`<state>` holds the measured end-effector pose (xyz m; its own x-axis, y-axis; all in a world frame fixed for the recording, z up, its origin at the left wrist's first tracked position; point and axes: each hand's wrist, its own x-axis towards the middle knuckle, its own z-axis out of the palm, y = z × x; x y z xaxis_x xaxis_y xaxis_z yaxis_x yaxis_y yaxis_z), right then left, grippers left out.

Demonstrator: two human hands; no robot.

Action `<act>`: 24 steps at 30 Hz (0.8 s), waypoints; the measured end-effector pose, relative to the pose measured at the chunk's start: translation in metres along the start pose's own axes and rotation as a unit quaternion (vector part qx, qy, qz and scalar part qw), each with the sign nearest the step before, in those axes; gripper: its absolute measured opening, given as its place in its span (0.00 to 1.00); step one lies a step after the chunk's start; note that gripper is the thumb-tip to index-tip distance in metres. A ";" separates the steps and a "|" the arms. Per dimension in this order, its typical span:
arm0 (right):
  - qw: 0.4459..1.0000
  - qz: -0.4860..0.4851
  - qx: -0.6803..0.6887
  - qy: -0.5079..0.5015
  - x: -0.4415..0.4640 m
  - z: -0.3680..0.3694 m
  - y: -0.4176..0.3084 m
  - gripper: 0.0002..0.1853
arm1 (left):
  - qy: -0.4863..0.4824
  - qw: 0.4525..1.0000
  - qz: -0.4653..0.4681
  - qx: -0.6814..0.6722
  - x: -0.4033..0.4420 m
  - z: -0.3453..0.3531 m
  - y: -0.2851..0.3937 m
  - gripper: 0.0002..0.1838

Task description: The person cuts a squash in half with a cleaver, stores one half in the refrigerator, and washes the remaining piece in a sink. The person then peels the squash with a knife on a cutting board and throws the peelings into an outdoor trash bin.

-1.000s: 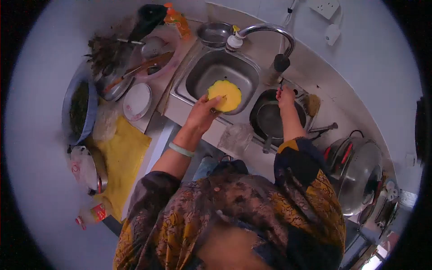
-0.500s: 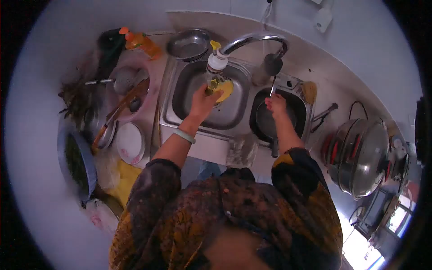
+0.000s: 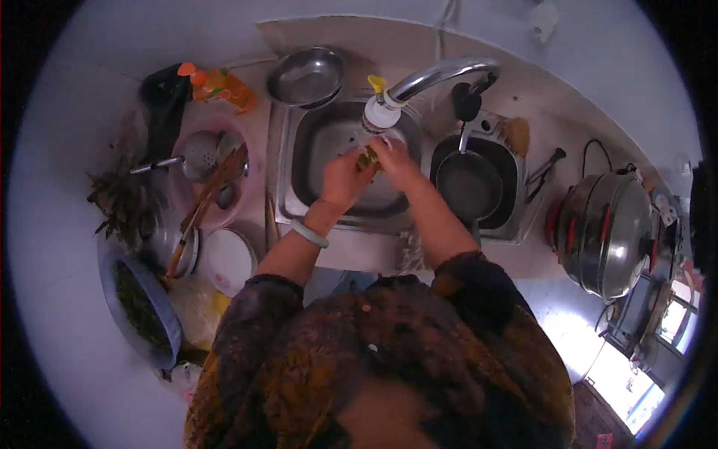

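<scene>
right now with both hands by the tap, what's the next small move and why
Probably turn the greenish-yellow piece slightly below the white nozzle: the left hand holds it over the sink basin, the right hand is close against it, and the hands hide much of its surface.

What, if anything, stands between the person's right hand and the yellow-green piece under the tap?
Nothing visible does. The right hand is right at the piece, which the left hand holds over the sink. The tap hangs above, not between. Fingers hide part of the piece, so exact contact is unclear.
</scene>
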<state>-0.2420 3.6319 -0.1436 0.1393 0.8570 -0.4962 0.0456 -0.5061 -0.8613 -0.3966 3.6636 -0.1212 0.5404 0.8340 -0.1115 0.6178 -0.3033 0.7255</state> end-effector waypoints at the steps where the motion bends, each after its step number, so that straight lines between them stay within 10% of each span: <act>1: 0.991 0.018 0.129 -0.037 0.005 -0.002 0.015 0.34 | -0.005 1.000 0.019 0.001 -0.002 -0.005 0.000 0.20; 4: 0.915 0.047 0.387 -0.106 0.018 0.004 0.051 0.32 | -0.009 0.996 0.072 -0.045 -0.005 -0.013 -0.007 0.23; 9: 0.967 0.002 0.250 -0.045 -0.013 0.018 0.002 0.34 | 0.000 0.966 0.086 -0.244 -0.008 -0.005 -0.044 0.28; 12: 0.985 -0.033 0.165 0.025 0.003 0.015 0.008 0.40 | -0.026 0.785 -0.210 -0.582 -0.014 0.004 -0.033 0.25; 15: 0.989 0.001 -0.064 0.135 -0.013 0.034 -0.008 0.45 | -0.014 0.747 -0.183 -0.639 0.008 0.018 -0.038 0.24; 18: 0.963 -0.071 0.018 0.261 -0.006 0.059 0.011 0.45 | 0.077 0.772 -0.250 -0.579 0.019 0.016 -0.018 0.24; 24: 0.955 -0.136 0.187 0.186 -0.011 0.048 0.012 0.44 | -0.055 0.715 -0.284 -0.636 0.035 0.029 -0.052 0.34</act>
<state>-0.2904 3.6208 -0.1540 0.5179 0.8224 -0.2355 -0.2158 -0.1408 -0.9662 -0.3936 3.6949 -0.1821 0.4933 0.5934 -0.6361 -0.2271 0.7937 0.5643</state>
